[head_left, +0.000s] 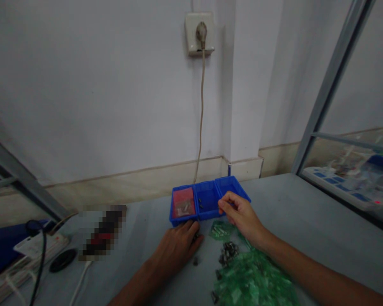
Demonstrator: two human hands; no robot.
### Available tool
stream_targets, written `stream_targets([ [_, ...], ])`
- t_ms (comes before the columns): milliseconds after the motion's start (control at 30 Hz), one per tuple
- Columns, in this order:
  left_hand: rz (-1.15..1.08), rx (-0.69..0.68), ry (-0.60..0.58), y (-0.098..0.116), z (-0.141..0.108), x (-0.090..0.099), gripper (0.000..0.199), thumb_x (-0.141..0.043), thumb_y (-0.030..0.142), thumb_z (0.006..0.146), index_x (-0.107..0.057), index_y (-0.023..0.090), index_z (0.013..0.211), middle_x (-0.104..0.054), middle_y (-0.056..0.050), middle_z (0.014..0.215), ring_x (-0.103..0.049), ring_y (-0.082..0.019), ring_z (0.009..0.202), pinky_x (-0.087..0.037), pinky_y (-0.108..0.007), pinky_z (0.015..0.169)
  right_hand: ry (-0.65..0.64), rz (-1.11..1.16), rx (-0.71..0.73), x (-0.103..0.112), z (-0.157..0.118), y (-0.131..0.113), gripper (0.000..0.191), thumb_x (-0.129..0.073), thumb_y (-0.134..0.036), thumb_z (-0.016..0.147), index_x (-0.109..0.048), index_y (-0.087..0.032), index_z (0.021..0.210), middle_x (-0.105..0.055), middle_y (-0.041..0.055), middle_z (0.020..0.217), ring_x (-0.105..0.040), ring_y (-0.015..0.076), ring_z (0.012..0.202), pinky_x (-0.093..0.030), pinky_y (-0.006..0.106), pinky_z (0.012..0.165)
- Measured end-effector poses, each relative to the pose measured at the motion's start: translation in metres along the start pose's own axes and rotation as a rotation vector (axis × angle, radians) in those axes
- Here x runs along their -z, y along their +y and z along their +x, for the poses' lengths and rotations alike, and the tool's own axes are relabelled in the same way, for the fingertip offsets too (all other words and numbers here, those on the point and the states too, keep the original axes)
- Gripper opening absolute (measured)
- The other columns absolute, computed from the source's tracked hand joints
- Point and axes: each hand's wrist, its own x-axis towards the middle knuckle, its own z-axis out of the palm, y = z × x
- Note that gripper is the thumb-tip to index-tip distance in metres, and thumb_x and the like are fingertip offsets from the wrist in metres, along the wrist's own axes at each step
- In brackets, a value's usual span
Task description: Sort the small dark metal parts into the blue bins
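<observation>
My left hand (181, 241) rests on the table against the front of the blue bins (184, 221). Its fingers curl toward the thumb, and something small and dark shows between them. One small metal part (195, 261) lies just beside the thumb. My right hand (242, 214) hovers by the right-hand bins with thumb and fingers pinched together; whatever is in the pinch is too small to make out. Below it are a small green plastic bag (221, 230) with parts inside, a pile of dark metal parts (229, 253) and a large heap of green bags (258, 282).
A pink sheet (182, 195) and a clear bag of small parts (184, 208) lie in the left bin. A cord (201, 114) hangs from a wall socket (191, 36) behind. Power strips, cables and a black disc (63, 260) are at left; metal frame posts stand both sides.
</observation>
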Motion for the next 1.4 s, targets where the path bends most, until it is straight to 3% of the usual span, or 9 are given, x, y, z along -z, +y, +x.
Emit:
stream_targets([
  [733, 0.005, 0.016, -0.009, -0.0002, 0.0001, -0.0006, 0.019, -0.043, 0.037, 0.103, -0.054, 0.022, 0.104, -0.067, -0.004, 0.1, -0.066, -0.019, 0.085, -0.05, -0.029, 0.07, 0.03, 0.053, -0.076, -0.002, -0.001, -0.0022, 0.049, -0.057, -0.063, 0.09, -0.058, -0.019, 0.068, -0.053, -0.0019, 0.058, -0.04, 0.0095, 0.046, -0.026, 0.023, 0.042],
  [867, -0.008, 0.025, -0.016, 0.0003, 0.0, 0.0004, 0.021, -0.041, 0.038, 0.103, -0.055, 0.022, 0.104, -0.066, -0.005, 0.1, -0.066, -0.018, 0.085, -0.051, -0.027, 0.07, 0.027, 0.148, -0.128, -0.0022, -0.0009, -0.0053, 0.055, -0.057, -0.066, 0.088, -0.052, -0.019, 0.061, -0.044, -0.0044, 0.052, -0.034, 0.0083, 0.043, -0.022, 0.024, 0.042],
  [1067, -0.01, 0.027, -0.029, 0.0021, 0.0006, 0.0046, 0.019, -0.042, 0.037, 0.103, -0.055, 0.023, 0.102, -0.067, -0.004, 0.1, -0.066, -0.02, 0.086, -0.051, -0.028, 0.069, -0.1, 0.419, -0.241, -0.0009, 0.0015, -0.0059, 0.052, -0.061, -0.061, 0.088, -0.045, -0.02, 0.062, -0.036, -0.0081, 0.051, -0.023, 0.0057, 0.041, -0.014, 0.024, 0.043],
  [1400, 0.007, 0.012, -0.025, 0.0006, -0.0001, 0.0018, 0.014, -0.044, 0.035, 0.103, -0.053, 0.023, 0.104, -0.066, -0.002, 0.101, -0.066, -0.021, 0.088, -0.051, -0.031, 0.069, -0.164, 0.582, -0.283, 0.0012, 0.003, -0.0022, 0.047, -0.066, -0.053, 0.089, -0.045, -0.019, 0.064, -0.034, -0.0087, 0.052, -0.019, 0.0058, 0.042, -0.017, 0.022, 0.041],
])
